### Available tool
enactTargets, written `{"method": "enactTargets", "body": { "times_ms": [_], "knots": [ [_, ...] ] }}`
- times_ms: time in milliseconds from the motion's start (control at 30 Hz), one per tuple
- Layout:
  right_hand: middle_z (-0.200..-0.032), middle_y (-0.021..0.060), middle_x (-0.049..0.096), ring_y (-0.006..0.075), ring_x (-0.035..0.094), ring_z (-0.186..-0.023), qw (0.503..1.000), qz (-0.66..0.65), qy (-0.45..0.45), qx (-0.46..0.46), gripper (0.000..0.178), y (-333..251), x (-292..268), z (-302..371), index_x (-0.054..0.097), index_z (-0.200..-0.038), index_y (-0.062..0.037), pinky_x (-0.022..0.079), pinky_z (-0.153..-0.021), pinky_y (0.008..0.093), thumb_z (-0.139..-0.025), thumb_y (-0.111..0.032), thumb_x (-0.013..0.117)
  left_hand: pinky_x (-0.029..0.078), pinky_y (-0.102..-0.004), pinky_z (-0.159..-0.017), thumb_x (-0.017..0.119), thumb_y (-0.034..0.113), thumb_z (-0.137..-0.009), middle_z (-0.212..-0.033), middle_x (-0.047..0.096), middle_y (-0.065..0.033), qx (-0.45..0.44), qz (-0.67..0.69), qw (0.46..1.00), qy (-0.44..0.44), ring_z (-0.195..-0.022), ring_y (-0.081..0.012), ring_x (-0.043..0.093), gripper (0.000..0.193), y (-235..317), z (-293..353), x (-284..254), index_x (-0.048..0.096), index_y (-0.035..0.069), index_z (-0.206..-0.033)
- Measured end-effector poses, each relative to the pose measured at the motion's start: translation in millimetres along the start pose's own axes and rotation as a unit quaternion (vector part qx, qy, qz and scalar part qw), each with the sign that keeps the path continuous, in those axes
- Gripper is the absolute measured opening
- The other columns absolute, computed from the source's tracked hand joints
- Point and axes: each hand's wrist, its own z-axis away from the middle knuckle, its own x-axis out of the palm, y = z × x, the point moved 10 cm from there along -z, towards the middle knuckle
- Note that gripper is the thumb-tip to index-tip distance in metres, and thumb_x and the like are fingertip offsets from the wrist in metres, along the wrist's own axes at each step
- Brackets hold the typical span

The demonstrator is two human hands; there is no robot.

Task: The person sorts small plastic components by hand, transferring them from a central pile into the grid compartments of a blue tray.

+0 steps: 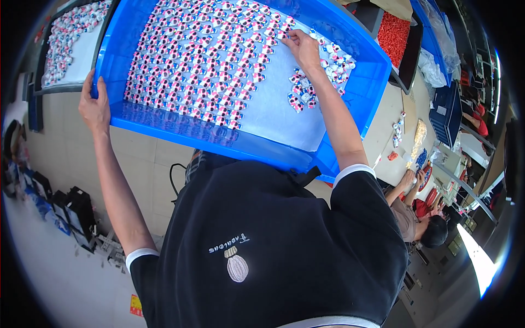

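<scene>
pale floor tiles lie under a big blue tray (350, 93) tilted toward the person. left hand (94, 106) is clamped on the tray's left rim. right hand (303, 49) lies inside, fingers spread flat on small pink, white and blue pieces (202, 60) set in rows; loose ones (299, 98) sit just beside its wrist. a red-filled bin (394, 33) stands beyond.

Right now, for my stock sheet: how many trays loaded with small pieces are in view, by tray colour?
Blue plastic crate of pink-and-white pieces: 1
Dark-rimmed trays, one of pink-and-white pieces, one of red pieces: 2
Total: 3
</scene>
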Motion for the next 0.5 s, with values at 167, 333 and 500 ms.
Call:
{"method": "enactTargets", "body": {
  "times_ms": [167,333,500],
  "knots": [
    [-0.093,0.0113,0.067,0.0321,0.065,-0.086,0.985,0.154,0.082,-0.009,0.021,14.7,-47.0,-2.1,0.068,-0.098,-0.0102,0.052,-0.076,0.0431,-0.081,-0.023,0.067,0.050,-0.0320,-0.081,0.062,0.032,-0.090,-0.105,0.069,-0.0125,-0.004,0.001,1.000,0.003,-0.093,-0.0198,0.066,0.037,-2.5,0.7,-1.5,0.064,0.012,-0.121],
    [-0.098,0.0123,0.060,0.0321,0.064,-0.088,0.959,0.273,0.067,0.040,0.024,19.5,-55.3,-1.1,0.067,-0.096,-0.0078,0.052,-0.074,0.0444,-0.079,-0.025,0.069,0.050,-0.0320,-0.081,0.062,0.031,-0.090,-0.105,0.069,-0.0125,-0.017,-0.002,1.000,-0.006,-0.094,-0.0197,0.066,0.036,-1.4,0.4,-0.8,0.064,0.012,-0.121],
    [-0.094,0.0114,0.058,0.0306,0.062,-0.093,0.961,0.267,0.075,-0.011,0.025,19.2,-48.3,0.4,0.066,-0.095,-0.0075,0.053,-0.073,0.0439,-0.079,-0.026,0.069,0.050,-0.0321,-0.081,0.062,0.031,-0.090,-0.105,0.069,-0.0125,-0.010,0.024,1.000,-0.001,-0.094,-0.0195,0.066,0.037,-2.9,0.3,0.4,0.064,0.011,-0.121]
  ]
}}
